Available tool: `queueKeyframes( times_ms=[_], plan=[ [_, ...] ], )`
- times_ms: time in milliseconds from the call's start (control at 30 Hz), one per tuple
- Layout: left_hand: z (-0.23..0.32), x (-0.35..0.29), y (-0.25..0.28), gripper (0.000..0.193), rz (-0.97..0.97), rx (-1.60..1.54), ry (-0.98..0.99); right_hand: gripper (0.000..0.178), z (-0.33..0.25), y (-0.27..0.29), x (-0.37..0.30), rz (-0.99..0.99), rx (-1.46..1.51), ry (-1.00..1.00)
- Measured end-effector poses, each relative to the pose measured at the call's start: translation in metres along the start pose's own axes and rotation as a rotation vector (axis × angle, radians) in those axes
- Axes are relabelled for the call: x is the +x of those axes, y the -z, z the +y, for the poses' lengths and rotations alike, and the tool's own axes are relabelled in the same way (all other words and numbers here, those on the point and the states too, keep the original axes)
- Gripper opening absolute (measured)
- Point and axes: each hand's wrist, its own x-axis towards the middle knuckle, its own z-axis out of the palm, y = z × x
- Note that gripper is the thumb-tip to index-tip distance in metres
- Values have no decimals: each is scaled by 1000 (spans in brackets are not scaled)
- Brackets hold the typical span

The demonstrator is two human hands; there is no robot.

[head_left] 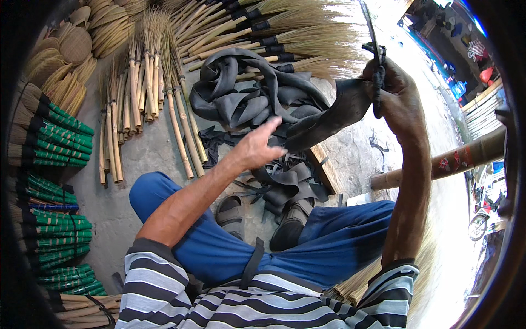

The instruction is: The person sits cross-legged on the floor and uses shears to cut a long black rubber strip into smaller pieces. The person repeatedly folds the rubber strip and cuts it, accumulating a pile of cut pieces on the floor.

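A black, grey and white striped shirt [249,308] fills the near edge of the view, above blue trousers [211,247], as a seated person works among brooms. The right hand [399,93], raised, closes around the black-wrapped handle of a knife [378,74], its thin blade pointing upward. A wide black rubber strip [337,116] rises from the floor toward that hand, its upper end meeting the fingers; whether they also pinch it is unclear. The left hand [257,145], thumb and fingers spread, hovers just beside the strip's lower part, gripping nothing visible.

Just beyond the left hand, more black rubber lies in a looped heap [233,107] on the grey floor [115,214]. Dark scraps [287,183] gather between the hands and the person's grey sandals [231,213], next to a wooden block [327,171]. Past the heap, bamboo-handled grass brooms [307,46] lie fanned out, their handles toward the left, with further bundles [145,82] to their left. Green-wrapped broom handles [64,134] line the left side below woven baskets [75,44]. At right, a thick bamboo pole [438,166] slants across, and a blue jug [459,89] stands farther back.
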Motion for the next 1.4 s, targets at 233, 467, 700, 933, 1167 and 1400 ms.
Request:
queueKeyframes(
  times_ms=[233, 467, 700, 933, 1167, 1400],
  plan=[
    [60, 34, 21, 105, 120, -433, -98, 17, 6, -27, -5, -165, -92, 43],
    [85, 51, -1, 52, -13, -931, -148, 13, 15, -34, -1, -169, -139, -19],
    [90, 56, -22, 27, 45, -1072, -69, 20, 34, -30, -4, -111, -67, -105],
    [87, 56, -30, 24, 79, -1073, -16, 15, 65, -35, -12, -83, 208, -215],
    [86, 62, -24, 21, 177, -1048, 16, 33, 63, -26, -32, -55, 254, -238],
    [77, 52, 8, 26, 186, -1121, 68, 52, 58, -27, -115, -210, 611, -479]
  ],
)
